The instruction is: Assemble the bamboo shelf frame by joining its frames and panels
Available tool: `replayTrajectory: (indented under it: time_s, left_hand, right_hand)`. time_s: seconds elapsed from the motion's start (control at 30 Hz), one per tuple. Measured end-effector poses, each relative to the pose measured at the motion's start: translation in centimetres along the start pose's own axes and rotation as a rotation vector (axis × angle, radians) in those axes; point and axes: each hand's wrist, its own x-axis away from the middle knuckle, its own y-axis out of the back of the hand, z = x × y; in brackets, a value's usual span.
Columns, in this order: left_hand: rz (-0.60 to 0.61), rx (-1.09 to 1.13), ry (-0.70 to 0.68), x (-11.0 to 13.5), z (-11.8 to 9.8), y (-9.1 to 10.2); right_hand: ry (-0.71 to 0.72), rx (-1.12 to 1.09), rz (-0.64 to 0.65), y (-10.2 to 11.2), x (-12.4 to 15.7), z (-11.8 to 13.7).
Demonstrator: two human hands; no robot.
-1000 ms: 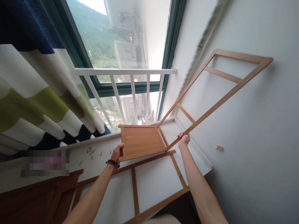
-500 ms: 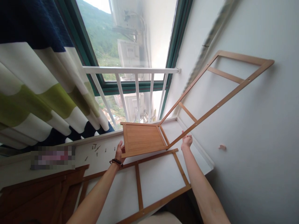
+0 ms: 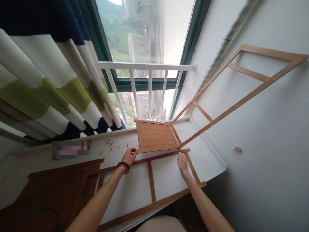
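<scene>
My right grip [image 3: 182, 163] has dropped below the wooden frame's [image 3: 224, 114] panel [image 3: 156, 135], curled, contents unclear, while my left grip [image 3: 129, 156] pinches the panel's lower-left corner; spanning centre to upper right, the frame looks light yet stiff, best held by its side rails [image 3: 205, 86].

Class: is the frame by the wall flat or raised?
Raised: the frame slants up from the panel, above the ledge. Whether it touches the wall, cannot tell.

A home, judging by the striped curtain [image 3: 60, 87] beside a white-railed window [image 3: 149, 42].
</scene>
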Motion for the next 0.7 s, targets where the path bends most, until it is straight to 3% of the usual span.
replayTrajectory:
  time_s: [0.07, 0.17, 0.3, 0.4, 0.53, 0.63, 0.7]
  left_hand:
    - [-0.048, -0.228, -0.082, 0.9, 1.5, 1.5]
    - [-0.074, -0.539, -0.096, 2.7, 3.9, 4.5]
    - [0.018, -0.747, 0.045, 5.4, 7.0, 9.3]
    - [0.076, -0.773, 0.168, 7.2, 8.9, 12.1]
    - [0.026, -0.820, 0.153, 8.7, 10.6, 13.7]
    - [-0.096, -0.871, 0.072, 9.4, 11.3, 13.7]
    - [-0.165, -0.871, 0.093, 9.8, 11.8, 13.5]
  right_hand:
    - [0.030, 0.155, 0.115, -2.5, 2.0, 0.4]
    - [0.103, 0.483, 0.365, -5.8, 4.3, 1.1]
    - [0.236, 0.857, 0.500, -8.9, 6.8, 1.7]
    - [0.361, 0.931, 0.553, -10.8, 8.1, 2.4]
    - [0.541, 0.892, 0.595, -13.2, 8.7, 3.5]
    - [0.701, 0.909, 0.617, -14.7, 8.2, 3.7]
    - [0.744, 0.946, 0.654, -15.4, 7.7, 3.6]
